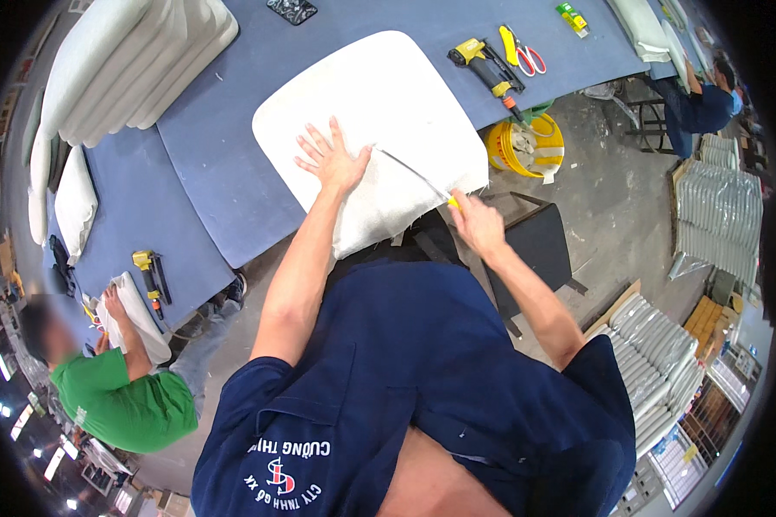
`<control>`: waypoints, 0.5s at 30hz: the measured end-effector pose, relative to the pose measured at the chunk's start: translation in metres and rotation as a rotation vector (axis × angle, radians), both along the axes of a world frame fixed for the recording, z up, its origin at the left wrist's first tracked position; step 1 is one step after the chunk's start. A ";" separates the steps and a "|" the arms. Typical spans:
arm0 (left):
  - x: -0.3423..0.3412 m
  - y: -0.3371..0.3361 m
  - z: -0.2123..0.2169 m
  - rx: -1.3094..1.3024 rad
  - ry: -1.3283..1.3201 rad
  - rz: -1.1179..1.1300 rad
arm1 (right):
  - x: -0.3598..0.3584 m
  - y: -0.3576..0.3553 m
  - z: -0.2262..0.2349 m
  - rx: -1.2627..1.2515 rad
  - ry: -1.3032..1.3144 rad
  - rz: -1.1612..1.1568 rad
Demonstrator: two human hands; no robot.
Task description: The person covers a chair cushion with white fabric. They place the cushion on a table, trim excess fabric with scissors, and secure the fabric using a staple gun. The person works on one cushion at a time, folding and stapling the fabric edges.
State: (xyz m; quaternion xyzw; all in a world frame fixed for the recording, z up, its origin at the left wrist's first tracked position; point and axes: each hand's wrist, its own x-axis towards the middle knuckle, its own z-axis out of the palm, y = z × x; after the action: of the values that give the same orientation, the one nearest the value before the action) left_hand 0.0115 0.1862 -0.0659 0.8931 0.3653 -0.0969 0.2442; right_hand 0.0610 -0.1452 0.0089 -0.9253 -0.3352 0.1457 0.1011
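You see a blue-topped worktable [224,164] filling the upper left of the frame, grey concrete floor [612,198] at the right.

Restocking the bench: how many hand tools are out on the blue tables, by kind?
Yellow staple guns: 2, one beyond the white cushion, one beside the co-worker in green
Scissors: 1
Total: 3
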 end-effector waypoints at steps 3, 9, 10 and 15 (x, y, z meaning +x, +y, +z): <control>0.005 -0.003 0.002 -0.034 -0.004 -0.017 | -0.028 -0.010 -0.078 0.430 1.594 -0.522; 0.008 -0.004 0.008 -0.019 -0.001 0.041 | -0.025 -0.001 -0.045 0.268 0.590 -0.414; 0.010 -0.005 0.009 -0.014 0.000 0.052 | -0.027 0.004 -0.037 0.241 0.529 -0.400; 0.010 -0.004 0.004 -0.018 -0.016 0.057 | -0.050 0.011 -0.071 0.193 0.330 -0.389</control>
State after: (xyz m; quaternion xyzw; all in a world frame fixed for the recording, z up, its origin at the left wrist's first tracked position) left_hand 0.0214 0.1823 -0.0616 0.8807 0.3879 -0.0860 0.2578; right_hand 0.0106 -0.1345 -0.0623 -0.9222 -0.1425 0.2396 0.2681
